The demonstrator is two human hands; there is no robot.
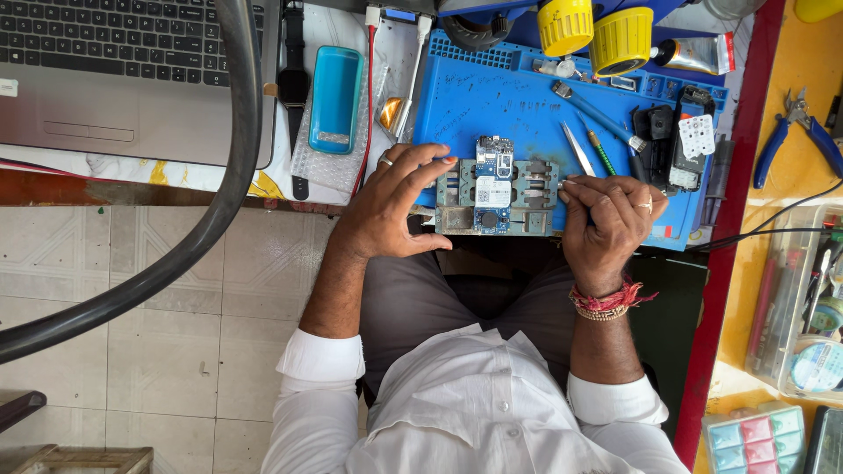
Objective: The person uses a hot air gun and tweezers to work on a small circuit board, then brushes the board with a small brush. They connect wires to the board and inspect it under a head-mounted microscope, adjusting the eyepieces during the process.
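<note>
Centrally, a blue mat (492, 96) is occupied at its near edge by a metal clamp (497, 197) gripping a circuit board (493, 186). The clamp's left end is cupped by the spread left hand (391, 206); a thin tool (565, 185) is pinched by the right hand (608, 221). Tweezers (578, 147) lie farther.

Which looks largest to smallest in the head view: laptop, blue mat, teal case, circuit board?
1. Laptop, though partly cut off by the frame.
2. Blue mat.
3. Teal case.
4. Circuit board, close to the case in size, so this pair is unsure.
</note>
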